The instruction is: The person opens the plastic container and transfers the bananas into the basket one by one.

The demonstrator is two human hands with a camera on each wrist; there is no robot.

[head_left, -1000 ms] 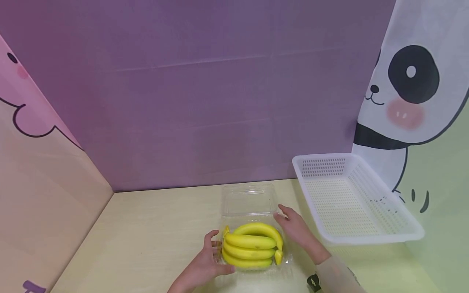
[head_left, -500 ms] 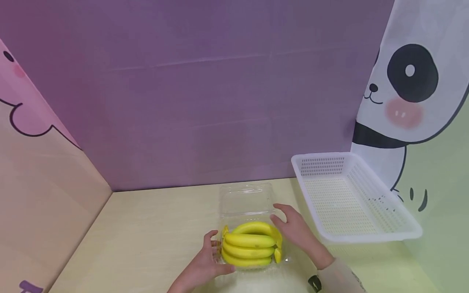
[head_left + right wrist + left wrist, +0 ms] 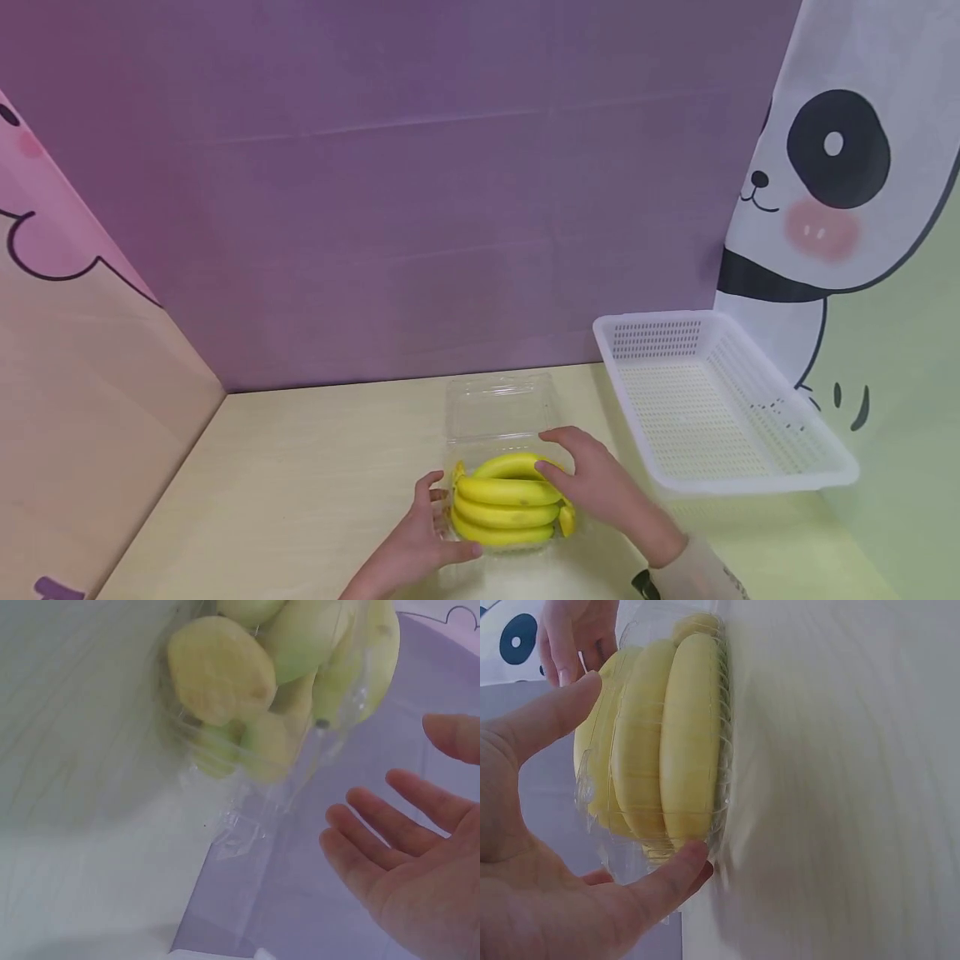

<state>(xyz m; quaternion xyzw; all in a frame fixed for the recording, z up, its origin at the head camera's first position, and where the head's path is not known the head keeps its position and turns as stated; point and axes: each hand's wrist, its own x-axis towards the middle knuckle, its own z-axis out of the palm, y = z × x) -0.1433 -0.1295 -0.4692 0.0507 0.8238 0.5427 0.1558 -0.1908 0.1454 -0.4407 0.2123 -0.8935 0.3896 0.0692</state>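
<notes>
Yellow bananas (image 3: 504, 514) lie in the base of a clear plastic clamshell box, whose lid (image 3: 498, 408) is folded back flat behind it. My left hand (image 3: 420, 533) stands at the box's left end, thumb along the front edge and fingers at the left side. In the left wrist view a fingertip (image 3: 694, 853) touches the low corner of the clear wall. Over the bananas' far right end hovers my right hand (image 3: 600, 483), fingers spread loosely and holding nothing. The right wrist view shows that hand's palm apart from the box's clear corner (image 3: 244, 836).
A white perforated plastic basket (image 3: 678, 417) stands at the back right of the pale table (image 3: 322, 467). A purple wall (image 3: 390, 208) closes off the back, with printed panels at both sides, a panda (image 3: 836, 150) on the right one.
My right hand has moved left, from beside the box to above the bananas' right end. The left hand keeps its place at the box. The head view has shifted slightly.
</notes>
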